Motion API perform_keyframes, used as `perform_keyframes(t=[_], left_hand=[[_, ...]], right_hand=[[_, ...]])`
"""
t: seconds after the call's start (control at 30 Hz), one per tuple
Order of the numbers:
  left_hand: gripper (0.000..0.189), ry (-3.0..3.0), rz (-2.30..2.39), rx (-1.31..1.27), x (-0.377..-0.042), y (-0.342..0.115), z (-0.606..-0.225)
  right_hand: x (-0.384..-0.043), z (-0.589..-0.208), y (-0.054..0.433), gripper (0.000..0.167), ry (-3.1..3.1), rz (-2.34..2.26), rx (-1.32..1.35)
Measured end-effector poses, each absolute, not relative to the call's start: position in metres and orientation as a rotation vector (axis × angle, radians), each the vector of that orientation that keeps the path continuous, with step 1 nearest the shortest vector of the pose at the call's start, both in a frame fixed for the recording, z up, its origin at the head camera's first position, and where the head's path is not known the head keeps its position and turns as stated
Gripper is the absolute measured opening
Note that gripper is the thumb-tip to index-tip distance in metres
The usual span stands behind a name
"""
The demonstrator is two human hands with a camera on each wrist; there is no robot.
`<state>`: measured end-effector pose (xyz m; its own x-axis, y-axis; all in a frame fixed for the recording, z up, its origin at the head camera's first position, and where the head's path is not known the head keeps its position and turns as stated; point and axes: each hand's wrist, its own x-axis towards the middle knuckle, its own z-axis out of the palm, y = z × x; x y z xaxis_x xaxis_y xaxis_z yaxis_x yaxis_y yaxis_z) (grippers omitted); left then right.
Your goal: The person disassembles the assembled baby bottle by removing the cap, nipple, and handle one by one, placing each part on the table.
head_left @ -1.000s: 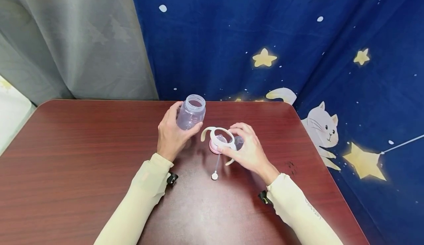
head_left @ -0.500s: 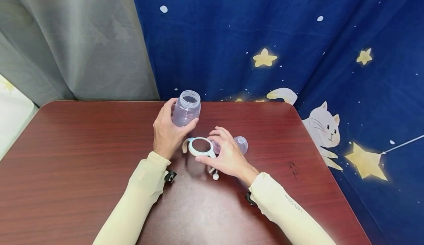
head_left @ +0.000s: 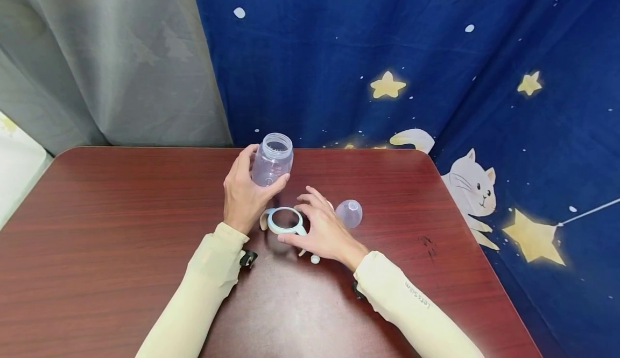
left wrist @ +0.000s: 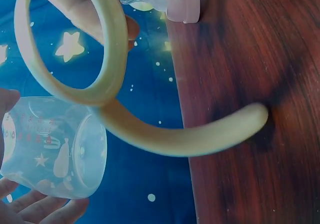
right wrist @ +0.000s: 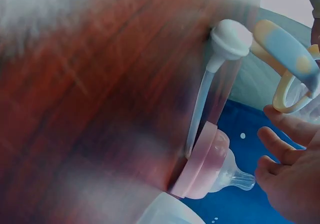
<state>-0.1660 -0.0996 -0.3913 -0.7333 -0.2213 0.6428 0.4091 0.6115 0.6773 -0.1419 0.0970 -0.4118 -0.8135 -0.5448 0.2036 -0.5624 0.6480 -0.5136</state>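
Observation:
My left hand (head_left: 244, 196) grips a clear baby bottle (head_left: 273, 167) around its side, its uncapped threaded neck pointing up. Between thumb and fingers, my right hand (head_left: 324, 234) holds a pale bottle handle ring (left wrist: 117, 44) with two curved grips, in front of the bottle and lower in the head view. Behind that hand, a teat in a pink collar (right wrist: 202, 164) stands on the table, mostly hidden in the head view. From the collar runs a thin straw (right wrist: 199, 112) ending in a white weighted ball (right wrist: 231, 39).
A clear domed cap (head_left: 349, 214) rests on the table just right of my right hand. The dark red wooden table (head_left: 145, 250) ends at a back edge before a grey curtain (head_left: 121, 67) and a blue star-patterned curtain (head_left: 310, 56).
My right hand has moved left with the handle ring, away from the pink collar and the cap, toward the bottle. The bottle has shifted slightly left in my left hand.

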Motion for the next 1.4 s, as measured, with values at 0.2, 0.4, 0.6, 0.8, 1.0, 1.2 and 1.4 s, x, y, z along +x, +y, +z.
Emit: perform_keyframes(t=[0.2, 0.4, 0.6, 0.8, 1.0, 1.2, 1.4], left_hand=[[0.078, -2.134, -1.14, -0.141, -0.164, -0.099, -0.391], [0.078, -2.149, -1.137, -0.147, -0.163, -0.099, -0.393], [0.077, -2.155, -1.14, -0.159, -0.164, -0.098, -0.395], [0.078, -2.162, -1.137, -0.173, -0.164, -0.096, -0.397], [0.078, -2.164, -1.138, -0.173, -0.164, -0.096, -0.398], [0.078, -2.176, -1.143, -0.17, -0.164, -0.096, -0.397], [0.079, -2.185, -1.145, -0.169, -0.164, -0.096, -0.399]], right_hand=[[-0.144, -0.413, 0.095, 0.06, -2.817, 0.777, 1.021], [-0.153, -0.41, 0.093, 0.057, -2.875, 0.752, 1.083], [-0.168, -0.401, 0.091, 0.055, -3.019, 0.627, 1.099], [-0.177, -0.396, 0.089, 0.05, -3.123, 0.544, 1.106], [-0.175, -0.401, 0.091, 0.035, -3.069, 0.394, 1.173], [-0.174, -0.405, 0.091, 0.034, -2.997, 0.374, 1.203], [-0.174, -0.406, 0.091, 0.034, -2.998, 0.361, 1.192]])
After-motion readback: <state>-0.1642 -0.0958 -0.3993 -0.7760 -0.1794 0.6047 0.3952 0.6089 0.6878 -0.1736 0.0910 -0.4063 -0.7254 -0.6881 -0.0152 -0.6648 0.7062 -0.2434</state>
